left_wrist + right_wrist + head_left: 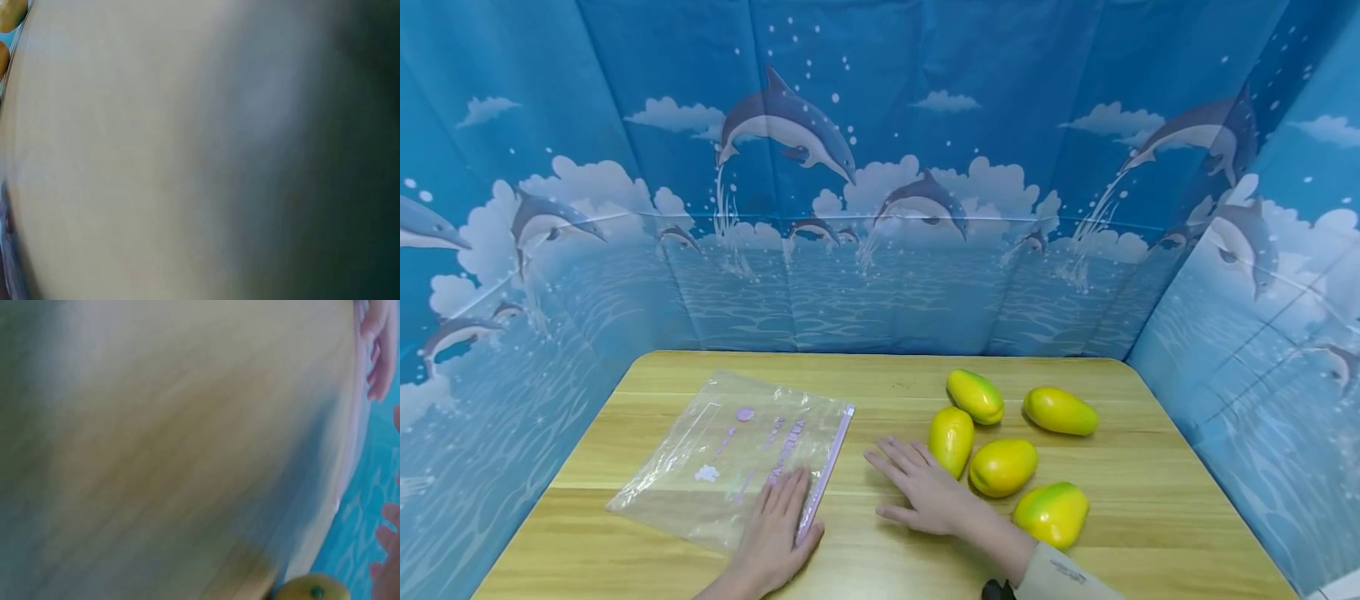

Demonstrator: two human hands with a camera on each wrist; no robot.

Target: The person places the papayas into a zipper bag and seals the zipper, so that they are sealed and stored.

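Note:
A clear zip bag (700, 450) with purple print and a purple slider strip (827, 479) lies flat on the left half of the table. My left hand (775, 529) rests on its lower right part, fingers straight, beside the strip. My right hand (925, 492) is between the bag and the mangoes, fingers spread and holding nothing. Just right of its fingers is a yellow mango (951, 440). Near it lie a greenish mango (976, 396), a round yellow mango (1003, 467), a far right mango (1060, 410) and a green-topped mango (1052, 515). The left wrist view is mostly blurred.
The wooden table (1157, 500) has rounded far corners. A blue curtain (887, 292) printed with dolphins and clouds hangs along its back and both sides. A small black object (997, 590) shows at the bottom edge by the right sleeve (1060, 575).

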